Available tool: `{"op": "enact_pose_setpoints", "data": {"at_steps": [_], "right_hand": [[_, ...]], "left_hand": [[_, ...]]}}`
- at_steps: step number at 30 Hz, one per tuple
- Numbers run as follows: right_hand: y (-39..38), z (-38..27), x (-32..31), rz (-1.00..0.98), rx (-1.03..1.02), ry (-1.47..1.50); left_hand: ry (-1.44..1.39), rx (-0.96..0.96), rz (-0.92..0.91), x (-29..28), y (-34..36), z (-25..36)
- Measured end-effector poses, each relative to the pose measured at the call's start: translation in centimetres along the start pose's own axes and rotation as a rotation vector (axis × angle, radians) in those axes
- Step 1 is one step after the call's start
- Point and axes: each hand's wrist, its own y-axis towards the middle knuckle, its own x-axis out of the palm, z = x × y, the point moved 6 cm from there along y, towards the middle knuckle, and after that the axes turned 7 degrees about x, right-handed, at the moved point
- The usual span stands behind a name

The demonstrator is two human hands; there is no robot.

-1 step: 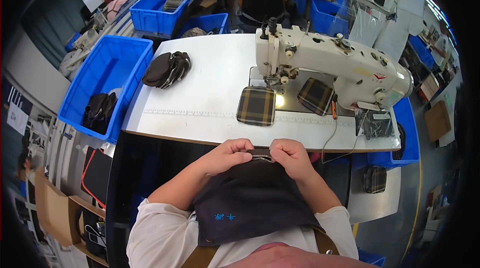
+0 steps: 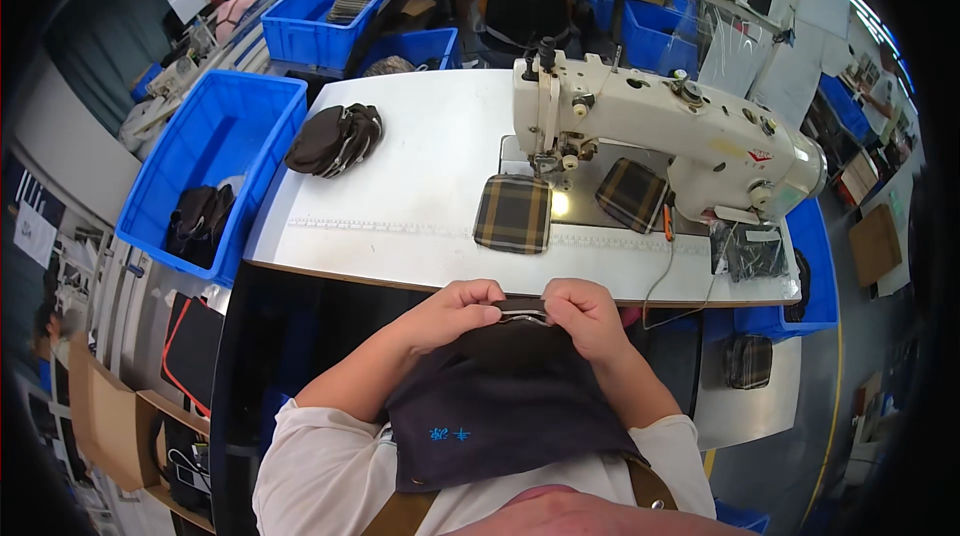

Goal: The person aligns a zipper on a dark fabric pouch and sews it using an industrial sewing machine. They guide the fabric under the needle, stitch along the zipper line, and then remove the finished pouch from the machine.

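While left hand [image 2: 455, 311] and right hand [image 2: 585, 316] pinch dark fabric piece [image 2: 520, 319], 2 plaid patches lie under sewing machine [image 2: 660, 126].

both hands [image 2: 522, 314] raised close together, fingers curled, pinching

2 plaid fabric pieces [image 2: 513, 214] lie on the white table [image 2: 400, 206]; 1 sewing machine [image 2: 660, 131] stands there; 1 stack of dark pieces [image 2: 335, 139] sits near its left end; at least 4 blue bins [image 2: 215, 141] show at the left and behind; 2 hands [image 2: 455, 311] pinch 1 dark piece [image 2: 520, 314]
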Motion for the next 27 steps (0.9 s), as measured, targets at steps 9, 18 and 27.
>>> {"op": "enact_pose_setpoints", "data": {"at_steps": [9, 18, 27], "right_hand": [[0.5, 3.5, -1.0, -0.119, 0.325, 0.070], [1.0, 1.2, -0.6, -0.041, 0.055, 0.374], [1.6, 4.0, -1.5, -0.068, 0.206, 0.616]], "left_hand": [[-0.054, 0.024, 0.058, -0.2, -0.2, -1.2], [0.078, 0.056, -0.010, -0.9, 0.1, -2.4], [-0.371, 0.100, 0.228, -2.7, -0.1, -2.0]]}}
